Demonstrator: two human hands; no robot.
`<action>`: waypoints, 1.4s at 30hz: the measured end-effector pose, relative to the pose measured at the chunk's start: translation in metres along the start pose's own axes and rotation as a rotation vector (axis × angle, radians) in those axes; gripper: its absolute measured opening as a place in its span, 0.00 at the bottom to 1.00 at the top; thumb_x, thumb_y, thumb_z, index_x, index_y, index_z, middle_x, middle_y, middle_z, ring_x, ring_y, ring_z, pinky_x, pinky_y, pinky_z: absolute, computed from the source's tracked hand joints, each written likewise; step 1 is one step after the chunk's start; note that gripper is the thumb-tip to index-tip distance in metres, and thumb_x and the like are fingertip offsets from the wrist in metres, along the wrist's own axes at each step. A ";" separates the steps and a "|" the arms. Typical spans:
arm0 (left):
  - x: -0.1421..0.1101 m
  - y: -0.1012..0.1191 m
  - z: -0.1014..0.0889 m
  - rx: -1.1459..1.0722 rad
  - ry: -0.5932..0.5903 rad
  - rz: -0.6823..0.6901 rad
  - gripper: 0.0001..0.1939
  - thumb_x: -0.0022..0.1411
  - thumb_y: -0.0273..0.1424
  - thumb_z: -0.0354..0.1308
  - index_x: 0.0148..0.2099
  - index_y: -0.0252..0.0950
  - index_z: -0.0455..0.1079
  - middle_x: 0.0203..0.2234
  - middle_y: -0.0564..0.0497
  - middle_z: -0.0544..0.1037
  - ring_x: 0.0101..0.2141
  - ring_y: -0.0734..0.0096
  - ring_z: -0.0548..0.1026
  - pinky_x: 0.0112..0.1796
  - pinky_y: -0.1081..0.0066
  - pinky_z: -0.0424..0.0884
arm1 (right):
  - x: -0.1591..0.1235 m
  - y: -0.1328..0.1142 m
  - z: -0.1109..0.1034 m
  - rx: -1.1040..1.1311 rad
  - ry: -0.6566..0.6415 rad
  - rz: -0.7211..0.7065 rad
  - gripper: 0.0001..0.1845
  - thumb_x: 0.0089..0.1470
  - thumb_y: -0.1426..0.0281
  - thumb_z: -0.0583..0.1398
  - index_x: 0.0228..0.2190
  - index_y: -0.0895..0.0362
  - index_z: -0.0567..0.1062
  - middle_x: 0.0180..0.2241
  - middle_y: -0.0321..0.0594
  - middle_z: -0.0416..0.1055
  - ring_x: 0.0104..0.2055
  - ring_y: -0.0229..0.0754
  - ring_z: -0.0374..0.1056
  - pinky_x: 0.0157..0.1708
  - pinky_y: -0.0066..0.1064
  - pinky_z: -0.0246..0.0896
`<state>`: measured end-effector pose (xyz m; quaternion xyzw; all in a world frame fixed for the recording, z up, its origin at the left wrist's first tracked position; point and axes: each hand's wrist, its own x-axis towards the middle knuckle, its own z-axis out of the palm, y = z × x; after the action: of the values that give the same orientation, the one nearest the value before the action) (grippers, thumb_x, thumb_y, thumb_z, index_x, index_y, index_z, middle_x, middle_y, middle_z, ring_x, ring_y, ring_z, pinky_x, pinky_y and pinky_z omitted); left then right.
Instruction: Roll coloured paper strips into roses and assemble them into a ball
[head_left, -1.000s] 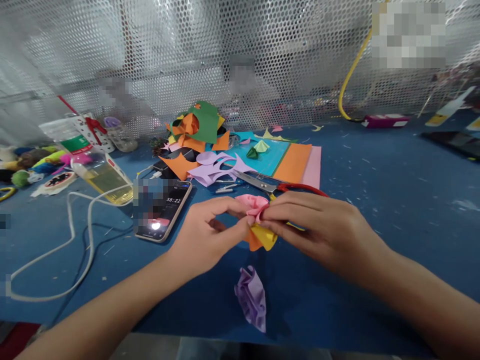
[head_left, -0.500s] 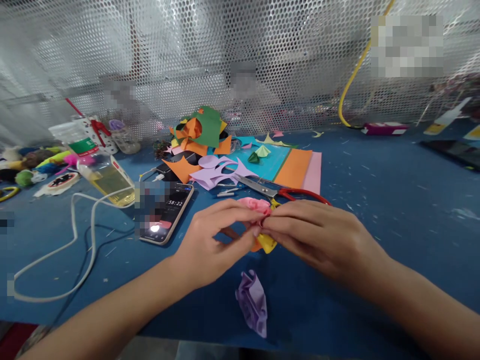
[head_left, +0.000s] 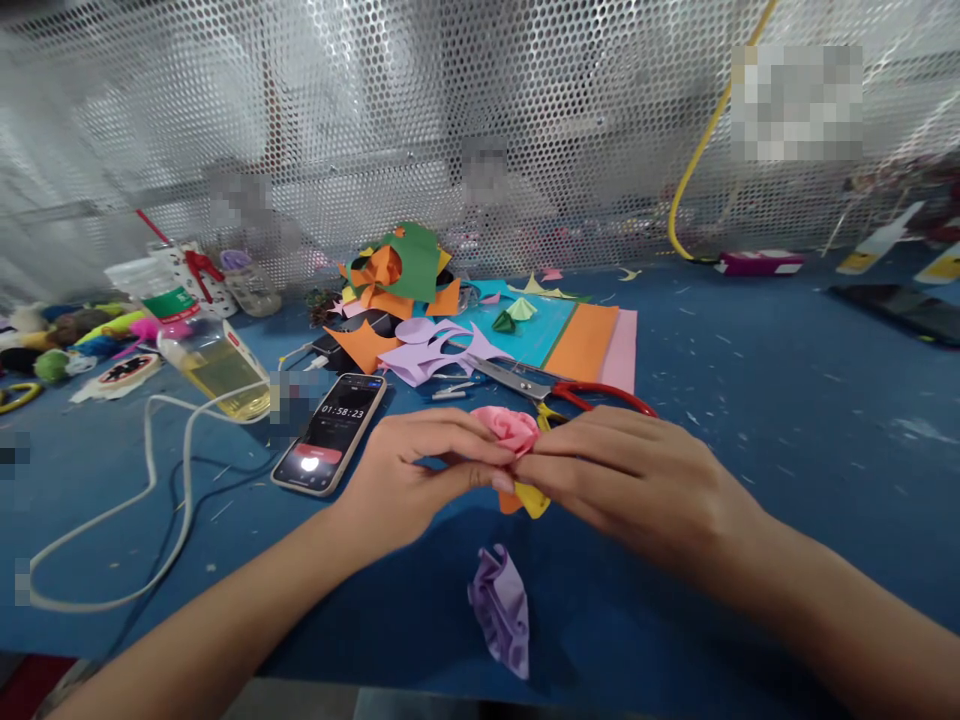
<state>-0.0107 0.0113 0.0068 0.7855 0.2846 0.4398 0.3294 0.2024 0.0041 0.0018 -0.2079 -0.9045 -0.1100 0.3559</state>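
Note:
A pink paper rose with orange and yellow paper under it is pinched between both my hands above the blue table. My left hand grips it from the left, fingers closed. From the right, my right hand closes on it with thumb and fingers. A crumpled purple paper flower lies on the table just below my hands.
Red-handled scissors lie just behind my hands. A phone with a running timer is at left, beside a white cable and a bottle. Coloured paper sheets and cut scraps sit further back. A perforated metal screen closes the rear.
My fingers have shifted round the pink rose, closing tighter on it; less of the orange and yellow paper shows. The view has tilted slightly.

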 end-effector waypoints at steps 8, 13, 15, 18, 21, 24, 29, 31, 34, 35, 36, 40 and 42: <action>-0.001 -0.002 0.000 0.098 0.025 0.097 0.06 0.54 0.24 0.64 0.36 0.37 0.77 0.32 0.49 0.81 0.34 0.71 0.79 0.33 0.75 0.77 | 0.001 -0.001 -0.001 0.006 0.046 0.047 0.08 0.61 0.73 0.53 0.36 0.57 0.73 0.33 0.39 0.76 0.34 0.36 0.71 0.35 0.28 0.65; 0.000 -0.005 0.000 0.126 0.022 0.161 0.08 0.53 0.23 0.65 0.37 0.36 0.77 0.33 0.48 0.80 0.34 0.70 0.79 0.34 0.75 0.78 | 0.001 0.001 0.000 0.026 0.008 0.037 0.10 0.61 0.73 0.52 0.38 0.56 0.73 0.34 0.38 0.76 0.33 0.37 0.70 0.34 0.29 0.65; 0.000 -0.005 0.000 0.133 0.017 0.163 0.08 0.53 0.23 0.65 0.37 0.36 0.77 0.33 0.48 0.80 0.34 0.71 0.79 0.35 0.75 0.78 | 0.001 0.001 0.000 0.043 -0.007 0.032 0.10 0.61 0.74 0.53 0.39 0.55 0.73 0.34 0.38 0.76 0.33 0.37 0.70 0.34 0.30 0.65; 0.000 -0.004 -0.001 0.136 0.004 0.147 0.06 0.54 0.23 0.64 0.36 0.36 0.77 0.33 0.49 0.80 0.34 0.72 0.79 0.35 0.77 0.77 | 0.001 0.002 -0.001 0.088 -0.007 0.058 0.10 0.60 0.74 0.53 0.38 0.56 0.74 0.35 0.39 0.76 0.34 0.37 0.71 0.35 0.29 0.66; 0.000 -0.004 -0.001 0.152 0.001 0.138 0.07 0.55 0.23 0.63 0.37 0.35 0.77 0.35 0.48 0.80 0.34 0.73 0.79 0.34 0.78 0.77 | 0.001 0.001 0.000 0.141 0.021 0.102 0.08 0.60 0.74 0.54 0.37 0.57 0.74 0.34 0.40 0.76 0.36 0.37 0.71 0.35 0.28 0.66; -0.001 -0.004 0.001 0.161 0.028 0.157 0.07 0.55 0.22 0.62 0.38 0.35 0.76 0.35 0.47 0.80 0.34 0.74 0.78 0.33 0.79 0.77 | 0.001 -0.001 0.002 0.153 0.043 0.133 0.07 0.58 0.74 0.56 0.37 0.58 0.74 0.34 0.41 0.76 0.36 0.38 0.72 0.35 0.28 0.67; -0.001 -0.004 0.004 0.195 0.076 0.174 0.07 0.53 0.23 0.63 0.37 0.34 0.77 0.34 0.47 0.80 0.34 0.73 0.78 0.32 0.79 0.77 | 0.001 -0.002 0.005 0.134 0.071 0.152 0.05 0.57 0.74 0.57 0.36 0.58 0.74 0.33 0.41 0.77 0.36 0.39 0.72 0.35 0.29 0.67; 0.000 -0.005 0.005 0.200 0.057 0.154 0.07 0.54 0.24 0.63 0.37 0.35 0.77 0.34 0.48 0.80 0.34 0.74 0.78 0.33 0.79 0.77 | 0.001 -0.003 0.006 0.112 0.074 0.157 0.04 0.57 0.74 0.57 0.35 0.57 0.73 0.32 0.39 0.77 0.34 0.39 0.72 0.35 0.30 0.67; 0.001 -0.005 0.004 0.176 0.008 0.119 0.06 0.55 0.24 0.63 0.37 0.35 0.77 0.34 0.48 0.80 0.34 0.74 0.79 0.33 0.80 0.77 | 0.002 -0.003 0.008 0.063 0.067 0.210 0.04 0.58 0.73 0.57 0.35 0.56 0.73 0.30 0.38 0.77 0.31 0.38 0.72 0.32 0.30 0.67; 0.001 -0.005 0.004 0.164 -0.001 0.105 0.06 0.55 0.24 0.63 0.36 0.35 0.77 0.34 0.48 0.80 0.34 0.73 0.79 0.34 0.79 0.77 | 0.002 -0.003 0.008 0.048 0.065 0.219 0.05 0.58 0.72 0.57 0.37 0.56 0.73 0.30 0.38 0.77 0.31 0.38 0.72 0.32 0.30 0.67; 0.002 -0.005 0.004 0.151 -0.009 0.088 0.05 0.54 0.24 0.63 0.36 0.35 0.77 0.33 0.48 0.80 0.34 0.73 0.79 0.34 0.79 0.77 | 0.001 -0.003 0.009 0.039 0.066 0.214 0.06 0.58 0.72 0.57 0.38 0.57 0.72 0.31 0.38 0.77 0.32 0.38 0.72 0.33 0.29 0.67; 0.001 -0.005 0.005 0.054 -0.008 -0.017 0.06 0.51 0.24 0.66 0.34 0.36 0.77 0.33 0.50 0.80 0.33 0.72 0.79 0.33 0.79 0.77 | 0.000 -0.001 0.009 0.056 0.062 0.148 0.06 0.57 0.75 0.58 0.38 0.58 0.73 0.34 0.39 0.77 0.35 0.37 0.72 0.38 0.28 0.67; 0.001 -0.005 0.006 0.008 0.016 -0.051 0.06 0.50 0.25 0.67 0.34 0.36 0.77 0.32 0.50 0.81 0.34 0.72 0.79 0.34 0.78 0.77 | -0.001 0.000 0.008 0.055 0.061 0.144 0.05 0.57 0.75 0.57 0.36 0.59 0.73 0.33 0.40 0.77 0.35 0.38 0.72 0.38 0.29 0.66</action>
<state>-0.0058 0.0137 0.0009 0.7757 0.3089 0.4364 0.3353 0.1985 0.0068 -0.0047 -0.2591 -0.8786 -0.0654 0.3959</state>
